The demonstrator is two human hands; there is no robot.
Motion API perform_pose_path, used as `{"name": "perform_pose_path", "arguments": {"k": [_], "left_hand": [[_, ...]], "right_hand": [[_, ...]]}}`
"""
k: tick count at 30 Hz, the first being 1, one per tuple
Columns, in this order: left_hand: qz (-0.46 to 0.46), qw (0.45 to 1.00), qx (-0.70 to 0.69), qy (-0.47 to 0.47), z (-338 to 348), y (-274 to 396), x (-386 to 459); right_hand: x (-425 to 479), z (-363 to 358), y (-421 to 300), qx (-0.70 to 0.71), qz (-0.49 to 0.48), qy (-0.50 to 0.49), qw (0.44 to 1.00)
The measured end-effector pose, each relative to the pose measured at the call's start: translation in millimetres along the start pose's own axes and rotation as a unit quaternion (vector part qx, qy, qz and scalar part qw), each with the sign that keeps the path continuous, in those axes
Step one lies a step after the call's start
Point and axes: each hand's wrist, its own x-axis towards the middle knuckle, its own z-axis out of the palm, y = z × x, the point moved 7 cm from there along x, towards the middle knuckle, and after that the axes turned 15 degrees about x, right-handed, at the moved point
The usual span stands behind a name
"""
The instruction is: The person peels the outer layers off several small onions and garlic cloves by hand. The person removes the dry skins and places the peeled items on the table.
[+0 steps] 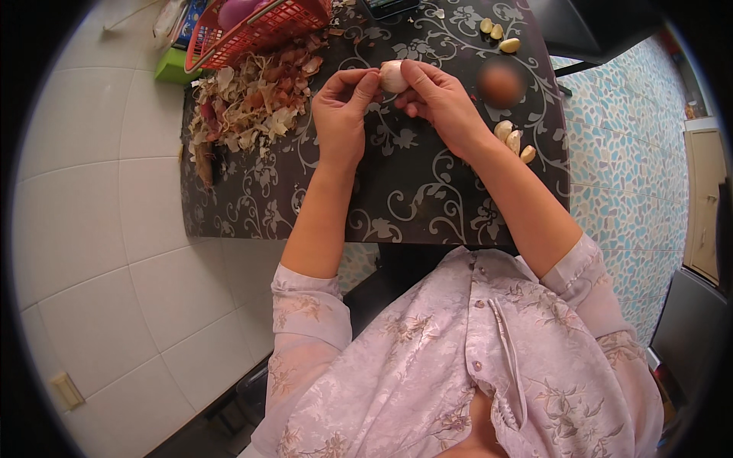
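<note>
A whitish garlic bulb (393, 77) is held up between my two hands, above the dark table. My right hand (430, 89) grips its right side with the thumb on top. At its left edge, the thumb and index fingertips of my left hand (346, 106) are pinched together, perhaps on a bit of skin too small to make out. To the right of my right forearm lie several unpeeled garlic cloves (513, 139). Farther back are 3 peeled yellowish cloves (509, 45). The underside of the bulb is hidden by my fingers.
A heap of dry onion and garlic skins (257, 94) covers the table's left side. Behind it stands a red plastic basket (252, 37), beside a green box (173, 67). A phone (391, 7) lies at the far edge. A blurred round brownish patch (501, 83) appears at right.
</note>
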Motion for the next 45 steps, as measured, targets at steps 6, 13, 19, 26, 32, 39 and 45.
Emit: {"name": "perform_pose_path", "arguments": {"k": [6,13,19,26,32,39,45], "left_hand": [[-0.116,0.96,-0.244,-0.073,-2,-24,5],[-0.197,0.917,-0.328,-0.111,-5,-39,7],[-0.201,0.941,-0.244,-0.123,6,-30,1],[0.003,0.999,0.025,-0.031,-1,0,3],[0.193,0.953,0.233,-0.032,12,35,-9],[0.146,0.963,0.218,-0.061,6,21,-6],[0.163,0.951,0.252,-0.068,15,28,-9]], "right_hand": [[-4,4,-10,-0.017,-0.039,0.018,0.999],[-6,17,-23,-0.062,-0.154,-0.036,0.985],[-5,22,-16,-0.053,-0.154,-0.091,0.982],[-7,20,-23,-0.144,-0.237,-0.065,0.959],[-8,12,-24,-0.223,-0.23,-0.026,0.947],[-11,14,-29,-0.288,-0.242,-0.017,0.926],[-10,11,-28,-0.343,-0.259,-0.008,0.903]]}}
